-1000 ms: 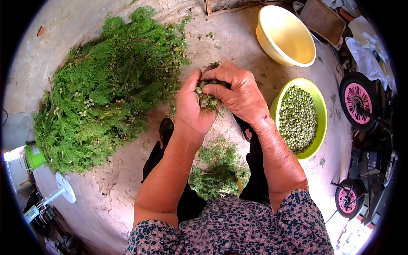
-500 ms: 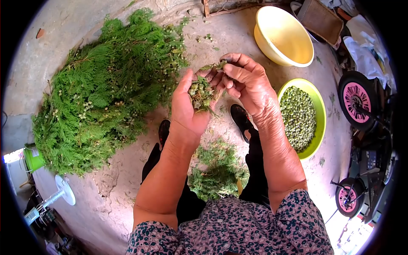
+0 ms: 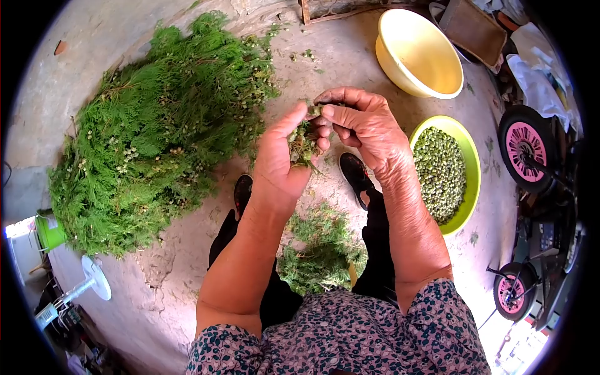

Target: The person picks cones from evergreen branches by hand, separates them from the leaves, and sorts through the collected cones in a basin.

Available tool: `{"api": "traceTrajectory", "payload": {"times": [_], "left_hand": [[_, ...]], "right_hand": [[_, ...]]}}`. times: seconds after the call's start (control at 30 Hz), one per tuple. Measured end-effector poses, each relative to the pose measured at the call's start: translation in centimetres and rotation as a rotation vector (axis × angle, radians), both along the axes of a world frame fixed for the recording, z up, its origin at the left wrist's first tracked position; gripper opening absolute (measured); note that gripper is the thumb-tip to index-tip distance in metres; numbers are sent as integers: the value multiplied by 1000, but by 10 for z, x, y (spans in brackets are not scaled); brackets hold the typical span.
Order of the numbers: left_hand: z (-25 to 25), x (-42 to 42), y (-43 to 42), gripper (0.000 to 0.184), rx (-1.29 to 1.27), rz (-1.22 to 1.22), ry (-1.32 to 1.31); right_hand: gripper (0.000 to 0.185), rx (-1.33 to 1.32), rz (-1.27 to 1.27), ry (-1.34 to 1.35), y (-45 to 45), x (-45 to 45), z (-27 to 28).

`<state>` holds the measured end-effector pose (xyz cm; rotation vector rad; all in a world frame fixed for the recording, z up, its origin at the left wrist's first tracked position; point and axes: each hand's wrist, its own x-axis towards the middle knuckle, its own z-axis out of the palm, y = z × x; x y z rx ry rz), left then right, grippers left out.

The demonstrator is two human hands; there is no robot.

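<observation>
My left hand (image 3: 282, 153) is cupped, palm up, around a small clump of green sprigs and round berries (image 3: 302, 145). Beside it, my right hand (image 3: 365, 125) pinches a small green piece (image 3: 317, 110) between thumb and forefinger, close to the left fingertips. To the left on the floor spreads a large heap of green branches (image 3: 156, 137) with pale berries. A lime-green basin (image 3: 473, 181) full of green berries (image 3: 439, 175) stands right of my right forearm. Between my feet lies a smaller pile of green sprigs (image 3: 322, 250).
At the upper right is a yellow basin (image 3: 420, 53). Wheels with pink rims (image 3: 526, 150) stand along the right edge, near a brown box (image 3: 473, 32). A green bucket (image 3: 50, 231) and a white round-based stand (image 3: 95, 278) are at the lower left.
From covering the left palm, my right hand has drawn back with a small piece in its pinch, then moved slightly toward the left fingertips. The clump in my left palm has come into view.
</observation>
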<state>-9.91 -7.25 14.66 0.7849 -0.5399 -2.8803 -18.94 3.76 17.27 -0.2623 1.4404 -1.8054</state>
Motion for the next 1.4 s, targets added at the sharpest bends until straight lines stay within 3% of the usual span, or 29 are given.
{"api": "traceTrajectory", "payload": {"times": [0.23,0.3,0.43,0.67,0.8,0.87,0.9,1.0,1.1,1.13,1.2,1.3,1.4], "left_hand": [[-10,-1,1,13,90,18,-24],[-10,-1,0,11,224,54,-24],[-15,-3,0,12,223,98,-58],[-9,-3,0,30,230,160,-21],[-5,-1,1,44,219,199,132],[-9,1,-2,48,158,159,200],[-9,0,-1,48,158,159,200],[-6,-3,4,50,204,131,244],[-5,-4,5,50,198,138,208],[-7,-4,5,50,230,138,260],[-8,-4,6,50,261,136,314],[-11,-4,7,48,173,145,314],[-29,-2,3,47,278,46,524]], "right_hand": [[17,28,53,-2,-2,6,1],[16,-125,-73,-168,-4,9,-3],[17,-270,-71,-230,2,-5,-15],[16,-309,-187,-330,-1,-2,-1],[12,-444,100,-242,4,-7,-4],[14,-22,133,222,1,9,10],[21,-66,141,536,-5,12,-2],[20,25,154,878,-10,20,-13],[14,194,125,654,-6,20,-1],[14,194,124,654,-6,18,-4],[13,183,-107,574,-7,11,-13],[11,189,-106,514,-5,12,-4],[11,206,-116,373,-4,13,4]]}}
